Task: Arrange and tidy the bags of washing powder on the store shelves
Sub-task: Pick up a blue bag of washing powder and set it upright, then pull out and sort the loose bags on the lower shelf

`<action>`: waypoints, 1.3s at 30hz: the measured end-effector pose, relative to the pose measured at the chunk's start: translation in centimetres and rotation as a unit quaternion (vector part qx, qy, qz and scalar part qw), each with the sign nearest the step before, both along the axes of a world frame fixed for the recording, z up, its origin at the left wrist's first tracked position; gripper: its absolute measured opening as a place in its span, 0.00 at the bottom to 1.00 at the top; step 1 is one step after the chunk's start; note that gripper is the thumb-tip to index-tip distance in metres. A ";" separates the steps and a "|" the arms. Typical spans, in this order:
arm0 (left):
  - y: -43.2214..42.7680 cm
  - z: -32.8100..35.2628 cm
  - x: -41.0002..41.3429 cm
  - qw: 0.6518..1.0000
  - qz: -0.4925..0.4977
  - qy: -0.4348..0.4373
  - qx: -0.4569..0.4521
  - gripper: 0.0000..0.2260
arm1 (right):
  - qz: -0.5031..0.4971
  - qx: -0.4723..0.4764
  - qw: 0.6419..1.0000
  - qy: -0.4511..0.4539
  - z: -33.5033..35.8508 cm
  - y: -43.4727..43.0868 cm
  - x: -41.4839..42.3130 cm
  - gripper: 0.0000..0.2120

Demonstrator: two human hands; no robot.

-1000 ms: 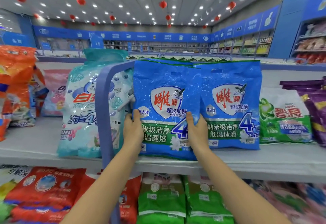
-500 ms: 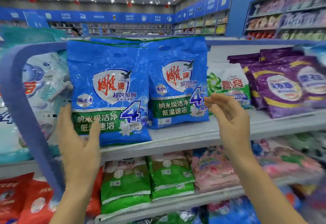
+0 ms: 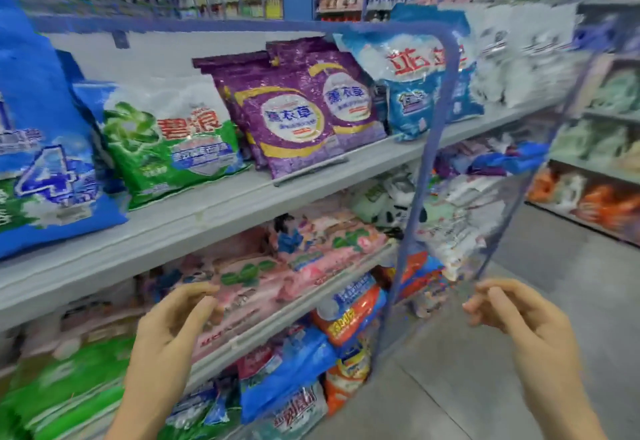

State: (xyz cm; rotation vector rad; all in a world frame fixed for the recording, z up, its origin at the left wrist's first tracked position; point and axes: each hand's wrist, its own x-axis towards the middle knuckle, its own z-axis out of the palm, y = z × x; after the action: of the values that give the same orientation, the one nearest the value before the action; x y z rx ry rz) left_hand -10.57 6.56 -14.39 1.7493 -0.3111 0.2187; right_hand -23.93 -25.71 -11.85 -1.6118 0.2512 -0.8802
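Note:
Bags of washing powder line the upper shelf: a blue bag at the far left, a green and white bag beside it, two purple bags leaning together, and a light blue and white bag further right. My left hand hovers in front of the pink bags on the lower shelf, fingers loosely curled, holding nothing. My right hand hangs in the air over the aisle floor, fingers loosely bent and empty. The whole view is blurred.
A blue upright frame divides the shelving right of the purple bags. Below lie green, blue and orange bags. Grey floor opens to the right, with more stocked shelves across the aisle.
Both hands have left the blue bags and dropped lower, empty. The view has swung right, so the blue bags sit at the left edge and the purple bags in the middle.

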 end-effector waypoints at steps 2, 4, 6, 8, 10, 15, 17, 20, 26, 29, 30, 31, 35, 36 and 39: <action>-5.6 -0.8 0.1 1.000 -0.024 0.016 -0.009 0.08 | -0.054 0.026 0.998 0.000 -0.8 -5.5 -2.1 0.15; -10.9 -1.7 0.2 0.998 -0.048 0.029 -0.025 0.08 | -0.092 0.042 0.995 0.010 -1.7 -10.5 -3.9 0.18; -15.6 -2.6 0.2 0.997 -0.060 0.043 -0.039 0.08 | -0.122 0.058 0.991 0.023 -2.5 -14.7 -5.5 0.17; -19.7 -3.5 0.2 0.995 -0.068 0.057 -0.055 0.09 | -0.146 0.081 0.986 0.024 -3.2 -18.5 -6.7 0.16; -23.1 -4.1 0.5 0.992 -0.087 0.070 -0.063 0.09 | -0.161 0.108 0.981 0.015 -3.9 -21.7 -7.5 0.20; -29.4 -4.9 3.0 0.985 -0.132 0.107 -0.034 0.08 | -0.180 0.127 0.975 0.014 -5.7 -28.0 -6.8 0.25; -31.9 -4.9 4.7 0.983 -0.137 0.115 -0.029 0.09 | -0.188 0.132 0.973 0.016 -6.3 -30.3 -5.6 0.25; -36.5 -5.0 7.7 0.982 -0.140 0.118 -0.035 0.09 | -0.207 0.144 0.968 0.011 -6.8 -34.0 -3.1 0.24; -46.3 -4.3 13.8 0.973 -0.195 0.113 -0.041 0.09 | -0.259 0.137 0.956 -0.006 -6.2 -41.2 1.9 0.19; -50.3 -3.3 16.7 0.970 -0.200 0.127 -0.056 0.09 | -0.267 0.144 0.953 -0.009 -6.0 -44.4 4.0 0.21; -51.4 -2.9 17.5 0.970 -0.202 0.126 -0.052 0.09 | -0.267 0.144 0.953 -0.007 -6.0 -45.4 4.8 0.21; -52.4 -2.6 18.2 0.970 -0.205 0.123 -0.053 0.09 | -0.266 0.144 0.953 -0.007 -6.0 -46.4 5.7 0.20; -55.8 -3.1 20.7 0.972 -0.187 0.127 -0.059 0.10 | -0.245 0.141 0.959 -0.004 -6.3 -50.7 9.9 0.16; -56.5 -3.4 21.3 0.974 -0.177 0.127 -0.061 0.11 | -0.233 0.140 0.962 -0.001 -6.3 -51.9 11.1 0.16; -58.3 -4.1 22.6 0.978 -0.143 0.133 -0.067 0.11 | -0.184 0.143 0.973 0.014 -6.5 -55.9 15.0 0.19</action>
State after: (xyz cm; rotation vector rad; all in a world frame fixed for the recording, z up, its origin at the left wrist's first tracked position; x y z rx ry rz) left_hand 11.98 -51.75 -18.46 1.5567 -0.3398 -0.1972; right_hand -8.92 -81.65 -18.39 -1.3287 0.6816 -1.0485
